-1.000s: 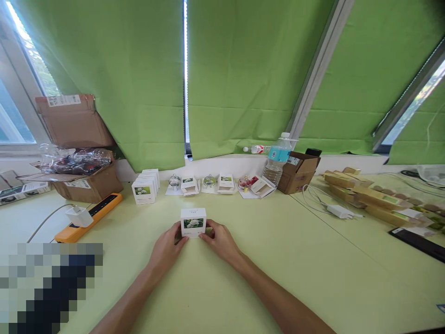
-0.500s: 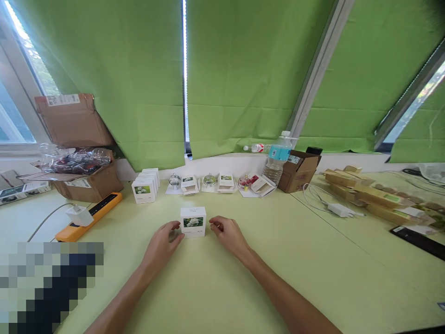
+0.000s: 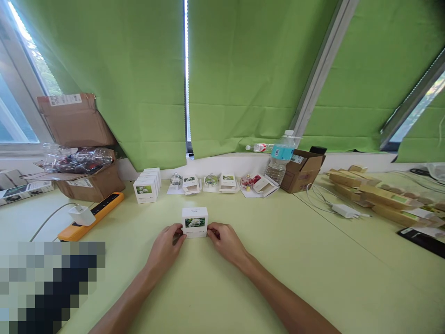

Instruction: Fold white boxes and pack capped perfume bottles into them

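A small white carton (image 3: pixel 194 222) with a flower photo on its front stands on the pale green table (image 3: pixel 264 278), near the middle. My left hand (image 3: pixel 165 246) grips its left side, and my right hand (image 3: pixel 224 242) presses on its right side. The carton's lower corners are partly hidden by my fingers. Straight ahead, beyond the carton, stand a stack of similar white cartons (image 3: pixel 146 185), several opened cartons and small glass ornaments (image 3: pixel 211 180).
An orange power strip (image 3: pixel 91 216) with a white plug adapter lies at left, near cardboard boxes holding clear glass pieces (image 3: pixel 78 160). A water bottle (image 3: pixel 281 157) and a small cardboard box (image 3: pixel 301 171) stand at the back. Tan cartons (image 3: pixel 368 195) lie at right beside a white charger (image 3: pixel 344 211).
My right hand has moved back left against the carton's side from a short gap. My left hand has closed around the other side. The carton stays in about the same place.
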A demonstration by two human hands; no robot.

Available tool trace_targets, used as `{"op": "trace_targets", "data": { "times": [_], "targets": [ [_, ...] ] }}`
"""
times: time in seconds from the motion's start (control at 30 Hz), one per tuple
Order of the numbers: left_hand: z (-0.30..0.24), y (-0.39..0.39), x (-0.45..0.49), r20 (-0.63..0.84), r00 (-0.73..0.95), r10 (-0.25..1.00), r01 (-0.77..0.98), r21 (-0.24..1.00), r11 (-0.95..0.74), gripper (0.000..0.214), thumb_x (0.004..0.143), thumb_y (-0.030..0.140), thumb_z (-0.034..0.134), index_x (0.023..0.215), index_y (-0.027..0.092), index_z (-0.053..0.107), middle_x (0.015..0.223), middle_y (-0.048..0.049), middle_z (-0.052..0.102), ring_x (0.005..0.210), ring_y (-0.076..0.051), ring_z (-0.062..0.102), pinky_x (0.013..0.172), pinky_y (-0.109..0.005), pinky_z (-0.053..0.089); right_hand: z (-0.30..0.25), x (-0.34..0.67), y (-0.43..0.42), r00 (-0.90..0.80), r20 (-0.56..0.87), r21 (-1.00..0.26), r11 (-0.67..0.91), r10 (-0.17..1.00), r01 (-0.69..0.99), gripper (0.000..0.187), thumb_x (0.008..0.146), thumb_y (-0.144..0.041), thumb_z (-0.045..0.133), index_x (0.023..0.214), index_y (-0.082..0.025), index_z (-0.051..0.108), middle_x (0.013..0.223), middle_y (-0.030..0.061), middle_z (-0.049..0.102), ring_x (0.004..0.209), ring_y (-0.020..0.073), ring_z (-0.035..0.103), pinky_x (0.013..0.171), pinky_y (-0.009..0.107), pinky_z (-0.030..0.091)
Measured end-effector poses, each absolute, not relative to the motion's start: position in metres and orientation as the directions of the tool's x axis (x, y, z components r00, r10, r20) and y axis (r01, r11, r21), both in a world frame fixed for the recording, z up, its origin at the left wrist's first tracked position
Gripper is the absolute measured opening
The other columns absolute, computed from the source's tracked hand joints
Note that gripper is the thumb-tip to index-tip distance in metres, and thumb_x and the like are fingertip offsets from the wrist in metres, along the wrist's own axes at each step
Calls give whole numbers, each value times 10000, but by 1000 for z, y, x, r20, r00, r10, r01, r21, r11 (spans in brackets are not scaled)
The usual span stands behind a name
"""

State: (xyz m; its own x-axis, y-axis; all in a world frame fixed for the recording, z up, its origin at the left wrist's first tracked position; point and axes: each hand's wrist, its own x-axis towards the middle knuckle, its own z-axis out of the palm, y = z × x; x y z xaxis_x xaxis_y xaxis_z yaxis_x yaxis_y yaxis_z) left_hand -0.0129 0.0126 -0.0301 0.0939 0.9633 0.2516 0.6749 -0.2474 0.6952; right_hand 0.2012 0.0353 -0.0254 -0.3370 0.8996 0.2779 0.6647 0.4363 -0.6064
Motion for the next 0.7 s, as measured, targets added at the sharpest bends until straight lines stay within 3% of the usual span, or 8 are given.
{"op": "trace_targets", "data": {
  "times": [0.5, 0.7],
  "targets": [
    [-34, 14, -11, 253, 55, 966, 667, 711, -224, 333, 838, 383, 483, 1101, 207, 583, 1015, -78, 667, 961, -232, 610, 822, -340, 454, -26, 194, 28, -306, 247, -622, 392, 920, 678, 210, 846, -243, 455, 902, -177, 647, 759, 28, 674, 629, 150, 576, 589, 235, 401],
    [-33, 10, -6, 265, 15, 964, 662, 720, -208, 423, 805, 402, 536, 1180, 210, 507, 1142, -80, 610, 999, -233, 592, 825, -339, 453, -22, 192, 24, -349, 243, -623, 421, 905, 659, 215, 839, -237, 448, 922, -186, 640, 835, 27, 667, 617, 142, 566, 589, 236, 405]
  ]
}}
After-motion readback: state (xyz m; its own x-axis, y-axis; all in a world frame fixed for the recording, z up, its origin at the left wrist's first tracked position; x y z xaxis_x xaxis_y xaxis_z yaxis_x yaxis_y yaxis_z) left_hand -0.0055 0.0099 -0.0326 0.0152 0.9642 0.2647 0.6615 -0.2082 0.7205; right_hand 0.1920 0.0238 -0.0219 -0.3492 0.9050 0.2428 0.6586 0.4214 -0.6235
